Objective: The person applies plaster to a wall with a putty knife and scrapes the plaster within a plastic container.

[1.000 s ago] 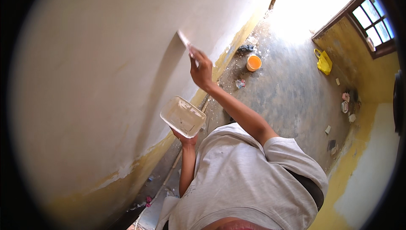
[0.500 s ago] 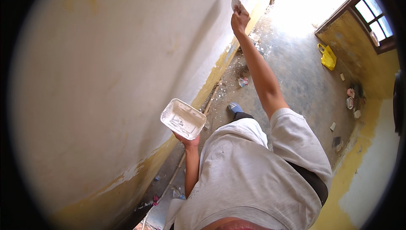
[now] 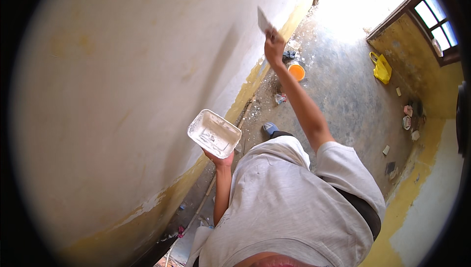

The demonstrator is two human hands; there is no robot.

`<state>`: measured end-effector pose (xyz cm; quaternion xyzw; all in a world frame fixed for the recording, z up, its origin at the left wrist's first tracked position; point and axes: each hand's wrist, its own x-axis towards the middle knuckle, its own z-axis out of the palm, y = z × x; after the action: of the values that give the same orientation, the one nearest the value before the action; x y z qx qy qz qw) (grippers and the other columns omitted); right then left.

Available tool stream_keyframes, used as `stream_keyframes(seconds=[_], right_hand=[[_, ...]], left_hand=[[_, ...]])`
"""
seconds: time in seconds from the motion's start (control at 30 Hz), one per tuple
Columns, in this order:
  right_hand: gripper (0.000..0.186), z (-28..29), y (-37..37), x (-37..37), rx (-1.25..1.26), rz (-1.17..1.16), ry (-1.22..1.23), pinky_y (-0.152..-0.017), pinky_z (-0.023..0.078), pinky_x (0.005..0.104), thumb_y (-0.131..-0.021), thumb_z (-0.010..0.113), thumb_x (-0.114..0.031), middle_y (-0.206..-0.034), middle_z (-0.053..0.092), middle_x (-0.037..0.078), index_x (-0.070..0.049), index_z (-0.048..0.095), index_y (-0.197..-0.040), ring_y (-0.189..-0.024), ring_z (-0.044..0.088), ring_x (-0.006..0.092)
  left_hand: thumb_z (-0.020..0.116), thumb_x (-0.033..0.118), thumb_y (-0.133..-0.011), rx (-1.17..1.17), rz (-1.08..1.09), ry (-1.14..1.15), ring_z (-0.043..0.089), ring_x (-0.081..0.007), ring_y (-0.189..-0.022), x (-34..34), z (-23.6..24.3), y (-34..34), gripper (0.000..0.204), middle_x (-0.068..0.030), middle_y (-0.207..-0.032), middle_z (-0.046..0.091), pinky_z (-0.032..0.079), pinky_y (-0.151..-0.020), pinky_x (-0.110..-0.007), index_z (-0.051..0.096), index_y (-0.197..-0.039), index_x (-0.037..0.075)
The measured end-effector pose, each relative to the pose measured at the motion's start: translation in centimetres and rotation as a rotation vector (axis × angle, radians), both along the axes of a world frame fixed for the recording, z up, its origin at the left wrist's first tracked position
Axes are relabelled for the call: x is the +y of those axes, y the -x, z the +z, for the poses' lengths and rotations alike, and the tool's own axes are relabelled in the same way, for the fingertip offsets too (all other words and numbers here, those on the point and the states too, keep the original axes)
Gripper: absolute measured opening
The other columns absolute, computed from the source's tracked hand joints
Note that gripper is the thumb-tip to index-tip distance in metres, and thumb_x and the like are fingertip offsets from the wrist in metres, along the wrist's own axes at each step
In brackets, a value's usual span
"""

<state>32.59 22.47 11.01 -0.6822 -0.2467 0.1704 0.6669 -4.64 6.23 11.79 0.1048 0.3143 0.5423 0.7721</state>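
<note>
The right hand [image 3: 274, 48] reaches out to the far side, its grip clamped on a flat, pale blade [image 3: 263, 19] that points far and slightly left. The blade stands before the left-hand wall [image 3: 122, 95]; whether its edge touches the surface, I cannot tell. A long soft shadow falls on the wall left of the arm. Nearer, the left hand [image 3: 220, 160] has its grip clamped on the near end of a whitish rectangular tub [image 3: 226, 127] from below, with most of its fingers hidden. The tub is smeared inside with pale paste and sits just beside the wall. On the floor [image 3: 338, 105], an orange-topped bucket [image 3: 296, 72] stands to the right of the wall's foot, and a yellow bag [image 3: 382, 68] lies farther right, near the window [image 3: 435, 22].
</note>
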Motion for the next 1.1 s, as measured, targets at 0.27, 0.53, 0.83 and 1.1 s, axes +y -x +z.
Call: stream_keyframes(seconds=[0.27, 0.53, 0.83, 1.1], right_hand=[[0.034, 3.8, -2.6, 5.2, -0.132, -0.175, -0.210, -0.048, 0.034, 0.0294, -0.094, 0.062, -0.008, -0.071, 0.068, 0.008, -0.006, 0.067, -0.128, -0.054, 0.039, 0.0078], [0.039, 1.3, 10.3, -1.5, -0.267, 0.050, -0.249, -0.048, 0.045, 0.0321, -0.092, 0.066, -0.003, -0.092, 0.076, 0.015, -0.009, 0.065, -0.131, -0.060, 0.063, 0.0121], [0.031, -4.3, -0.1, 2.1, 0.168, -0.193, -0.061, -0.080, 0.052, 0.0392, -0.099, 0.055, -0.015, -0.099, 0.072, 0.023, 0.002, 0.065, -0.123, -0.089, 0.071, 0.0260], [0.033, -3.0, 7.7, 2.4, 0.174, 0.050, 0.016, -0.067, 0.049, 0.0352, -0.094, 0.061, -0.011, -0.099, 0.067, 0.028, -0.006, 0.066, -0.127, -0.072, 0.065, 0.0168]], left_hand=[[0.043, 0.059, -0.098, 0.018, 0.031, 0.034, 0.051, -0.0250, -0.131, -0.3, 0.2, -1.1, 0.059, 0.0008, -0.144, 0.054, 0.039, -0.112, -0.048, 0.050, -0.144, 0.022], [0.035, 0.059, -0.102, 0.113, 0.033, -0.028, 0.049, -0.0241, -0.133, -0.3, -0.1, -2.0, 0.061, 0.0005, -0.147, 0.051, 0.038, -0.113, -0.046, 0.044, -0.149, 0.020], [0.037, 0.058, -0.101, -0.005, 0.098, -0.007, 0.050, -0.0246, -0.133, -0.8, -0.6, -1.2, 0.061, -0.0009, -0.145, 0.053, 0.036, -0.115, -0.046, 0.048, -0.147, 0.019], [0.038, 0.058, -0.101, 0.040, 0.097, 0.014, 0.050, -0.0240, -0.132, -2.3, -1.0, -1.9, 0.060, -0.0006, -0.145, 0.053, 0.038, -0.113, -0.046, 0.049, -0.144, 0.018]])
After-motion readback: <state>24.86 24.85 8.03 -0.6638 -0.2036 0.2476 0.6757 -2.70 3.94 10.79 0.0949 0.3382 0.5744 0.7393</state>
